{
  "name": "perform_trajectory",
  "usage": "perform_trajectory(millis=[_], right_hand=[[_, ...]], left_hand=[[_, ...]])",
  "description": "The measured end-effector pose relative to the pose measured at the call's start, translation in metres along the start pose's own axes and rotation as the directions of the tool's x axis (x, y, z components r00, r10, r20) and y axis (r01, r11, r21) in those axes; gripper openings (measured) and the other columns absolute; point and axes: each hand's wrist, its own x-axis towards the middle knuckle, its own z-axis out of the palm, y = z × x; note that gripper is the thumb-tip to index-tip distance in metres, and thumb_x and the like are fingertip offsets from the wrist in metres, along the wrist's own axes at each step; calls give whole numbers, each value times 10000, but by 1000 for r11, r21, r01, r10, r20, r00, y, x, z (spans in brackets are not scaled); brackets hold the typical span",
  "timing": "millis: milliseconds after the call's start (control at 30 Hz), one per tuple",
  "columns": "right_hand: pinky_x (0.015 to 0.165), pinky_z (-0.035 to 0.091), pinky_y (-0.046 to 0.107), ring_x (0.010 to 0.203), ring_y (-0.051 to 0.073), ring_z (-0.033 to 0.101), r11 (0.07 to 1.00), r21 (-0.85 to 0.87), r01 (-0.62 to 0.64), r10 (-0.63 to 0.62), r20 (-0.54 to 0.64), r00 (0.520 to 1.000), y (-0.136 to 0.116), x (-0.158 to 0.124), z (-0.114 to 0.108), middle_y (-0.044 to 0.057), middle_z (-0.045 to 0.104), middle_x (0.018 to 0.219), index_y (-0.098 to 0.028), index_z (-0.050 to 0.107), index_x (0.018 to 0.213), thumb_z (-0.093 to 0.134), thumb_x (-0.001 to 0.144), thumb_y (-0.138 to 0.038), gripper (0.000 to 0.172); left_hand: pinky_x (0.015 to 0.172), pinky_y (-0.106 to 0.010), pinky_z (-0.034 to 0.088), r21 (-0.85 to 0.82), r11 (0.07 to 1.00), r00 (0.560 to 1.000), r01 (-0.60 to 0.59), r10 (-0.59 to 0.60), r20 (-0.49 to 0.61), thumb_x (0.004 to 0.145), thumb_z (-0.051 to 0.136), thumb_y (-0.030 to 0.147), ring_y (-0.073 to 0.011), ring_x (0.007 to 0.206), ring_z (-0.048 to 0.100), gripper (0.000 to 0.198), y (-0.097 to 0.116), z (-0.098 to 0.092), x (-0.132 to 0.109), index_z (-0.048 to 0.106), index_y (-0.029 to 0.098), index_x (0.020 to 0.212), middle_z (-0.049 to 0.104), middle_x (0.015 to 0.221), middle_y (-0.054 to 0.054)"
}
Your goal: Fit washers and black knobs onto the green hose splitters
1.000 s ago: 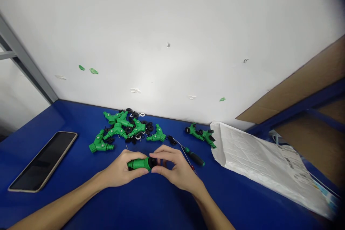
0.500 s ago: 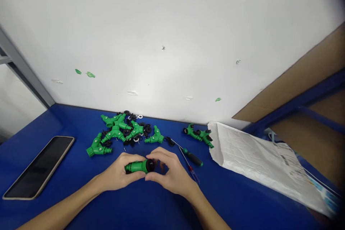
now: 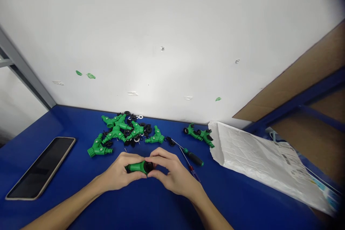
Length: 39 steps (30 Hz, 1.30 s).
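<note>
Gripped by L hand [image 3: 120, 172]: green part [image 3: 137, 167]; black end [image 3: 148, 167] pinched by R hand [image 3: 172, 174]. Bits [image 3: 115, 133] heaped nr back edge of desk [image 3: 161, 206].

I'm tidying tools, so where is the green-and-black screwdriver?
In the head view, the screwdriver lies right of centre on the blue table, between the right hand and the white package.
</note>
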Motion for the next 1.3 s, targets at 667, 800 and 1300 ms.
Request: perform_trajectory(millis=[667, 800, 1300], right_hand=[[551, 363, 264, 591, 137, 502, 781, -553, 291, -159, 275, 948, 13, 10, 6, 20, 545, 751, -182, 538, 820, 103, 993, -558, 601], [499, 291, 264, 518, 124, 422, 786, -523, 330, -272, 188, 944, 23, 7, 19, -11, 488, 626, -190, 506, 696, 116, 989, -567, 616], [500, 180, 256, 449, 85, 332, 902, -395, -173, 156, -74, 985, -1, 8, 36, -52, 361, 504, -195, 297, 612, 347, 939, -294, 344]], left_hand=[[500, -224, 252, 115, 991, 987, 73, -88, 131, 698, 774, 327, -64, 516, 285, 435, 1, -8, 0, 416, 154, 521, 298, 551, 78], [516, -225, 288, 98, 993, 985, 68, -82, 154, 699, 766, 303, -70, 521, 354, 358, 4, -6, -1, 488, 147, 536, 364, 558, 67], [538, -236, 326, 248, 966, 997, -79, 79, 10, 828, 619, 220, -99, 559, 423, 144, 9, 1, -7, 618, 141, 709, 489, 617, 18]])
